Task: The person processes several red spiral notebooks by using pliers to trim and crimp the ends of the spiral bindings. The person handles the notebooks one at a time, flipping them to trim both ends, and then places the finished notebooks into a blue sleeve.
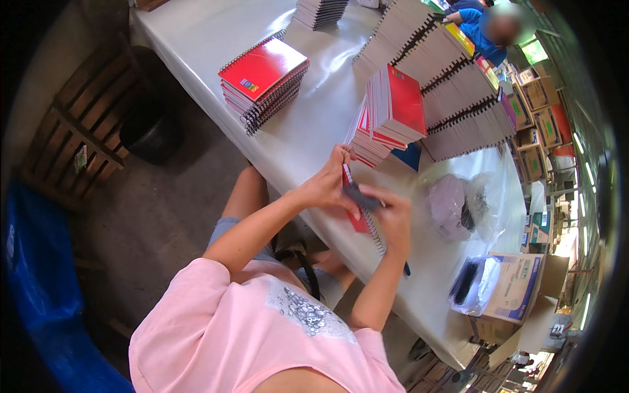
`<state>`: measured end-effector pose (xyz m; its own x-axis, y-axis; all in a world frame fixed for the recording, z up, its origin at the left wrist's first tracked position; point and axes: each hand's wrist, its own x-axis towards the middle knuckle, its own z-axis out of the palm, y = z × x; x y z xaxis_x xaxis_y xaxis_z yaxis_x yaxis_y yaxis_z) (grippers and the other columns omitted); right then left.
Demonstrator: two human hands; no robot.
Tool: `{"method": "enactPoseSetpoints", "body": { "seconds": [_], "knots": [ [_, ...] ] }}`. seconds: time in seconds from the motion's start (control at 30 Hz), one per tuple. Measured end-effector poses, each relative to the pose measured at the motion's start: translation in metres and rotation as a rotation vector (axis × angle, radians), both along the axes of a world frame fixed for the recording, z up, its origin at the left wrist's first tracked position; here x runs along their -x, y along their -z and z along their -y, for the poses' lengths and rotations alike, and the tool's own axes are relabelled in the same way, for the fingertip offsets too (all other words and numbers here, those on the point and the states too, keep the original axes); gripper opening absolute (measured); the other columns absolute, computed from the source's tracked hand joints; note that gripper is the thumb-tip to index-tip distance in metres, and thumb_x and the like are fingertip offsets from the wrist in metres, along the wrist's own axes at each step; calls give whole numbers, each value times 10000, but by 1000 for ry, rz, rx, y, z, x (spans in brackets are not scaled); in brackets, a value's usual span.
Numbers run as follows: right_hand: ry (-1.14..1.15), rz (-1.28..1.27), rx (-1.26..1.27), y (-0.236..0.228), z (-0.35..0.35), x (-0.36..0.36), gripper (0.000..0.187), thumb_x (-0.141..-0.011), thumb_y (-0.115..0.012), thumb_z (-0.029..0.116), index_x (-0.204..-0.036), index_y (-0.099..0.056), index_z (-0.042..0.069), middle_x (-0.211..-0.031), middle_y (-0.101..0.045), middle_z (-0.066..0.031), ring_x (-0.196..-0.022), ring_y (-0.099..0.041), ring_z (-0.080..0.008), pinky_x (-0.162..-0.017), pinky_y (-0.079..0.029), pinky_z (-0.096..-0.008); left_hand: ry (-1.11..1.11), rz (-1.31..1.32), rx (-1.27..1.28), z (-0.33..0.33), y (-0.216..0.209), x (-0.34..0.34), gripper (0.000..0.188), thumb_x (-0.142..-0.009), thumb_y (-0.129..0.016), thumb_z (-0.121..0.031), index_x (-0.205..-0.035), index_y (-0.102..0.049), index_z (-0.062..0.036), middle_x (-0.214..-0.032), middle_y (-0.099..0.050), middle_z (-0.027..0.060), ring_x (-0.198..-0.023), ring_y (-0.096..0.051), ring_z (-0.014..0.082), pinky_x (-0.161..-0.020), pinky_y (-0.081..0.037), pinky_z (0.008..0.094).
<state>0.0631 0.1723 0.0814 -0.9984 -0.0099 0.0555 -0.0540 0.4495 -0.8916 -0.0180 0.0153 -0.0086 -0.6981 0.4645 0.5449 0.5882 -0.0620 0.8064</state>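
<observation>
Both hands work on one red spiral notebook (360,223) at the near edge of the white table (308,131). My left hand (327,182) grips the notebook's upper end. My right hand (393,219) closes over its lower part, beside the wire spiral (377,237), with a dark piece (357,195) between the two hands. Just beyond the hands leans a pile of red-covered notebooks (390,114).
A stack of red spiral notebooks (264,80) lies at the table's left. Long rows of notebooks (452,85) run along the far side. A clear bag (458,206) and an open cardboard box (514,288) sit at right. A person in blue (481,29) works farther off. A black bin (151,128) stands on the floor.
</observation>
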Motion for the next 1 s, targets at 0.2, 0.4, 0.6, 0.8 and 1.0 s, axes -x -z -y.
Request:
{"method": "enactPoseSetpoints", "body": {
  "seconds": [0.2, 0.4, 0.6, 0.8, 1.0],
  "knots": [
    [84, 34, 289, 9, 4, 4, 404, -671, -509, -120, -997, -698, 26, -947, -697, -103, -863, -629, -138, -785, -462, -236, 33, -54, -71, -3, 9, 2, 1090, -405, -916, -453, -1100, -201, -12, -1040, -260, 144, -1018, -334, 289, -939, -332, 373],
    [433, -161, -176, 1, -36, -25, 359, -671, -530, -92, -968, -702, 13, -956, -690, -140, -911, -651, -238, -836, -485, -304, -28, 19, -96, 1, 9, -2, 803, -618, -863, -304, -1087, -276, -20, -997, -343, 111, -944, -390, 214, -886, -376, 328],
    [879, 49, -1014, 44, -113, -111, 481, -753, -586, 45, -1234, -563, 73, -1273, -525, -178, -1181, -498, -319, -986, -374, -420, 0, 558, -445, 8, -14, -27, 437, -750, -732, 8, -1079, -448, -42, -931, -566, 56, -866, -551, 106, -775, -464, 245],
    [651, 28, -1046, 70, -8, -128, 490, -836, -622, 195, -1297, -489, 98, -1273, -486, -153, -1141, -471, -337, -943, -371, -441, -238, 344, -379, 11, -50, -44, 656, -708, -757, 14, -1275, -434, -55, -850, -676, 84, -719, -622, 119, -707, -505, 239],
    [598, -224, -371, 7, 35, -100, 453, -834, -651, 208, -1254, -518, 100, -1102, -582, -117, -1004, -541, -299, -887, -383, -407, -403, -226, -277, 17, -51, -42, 728, -659, -753, 58, -1301, -413, 7, -846, -700, 93, -709, -634, 154, -688, -506, 262]
  ]
}}
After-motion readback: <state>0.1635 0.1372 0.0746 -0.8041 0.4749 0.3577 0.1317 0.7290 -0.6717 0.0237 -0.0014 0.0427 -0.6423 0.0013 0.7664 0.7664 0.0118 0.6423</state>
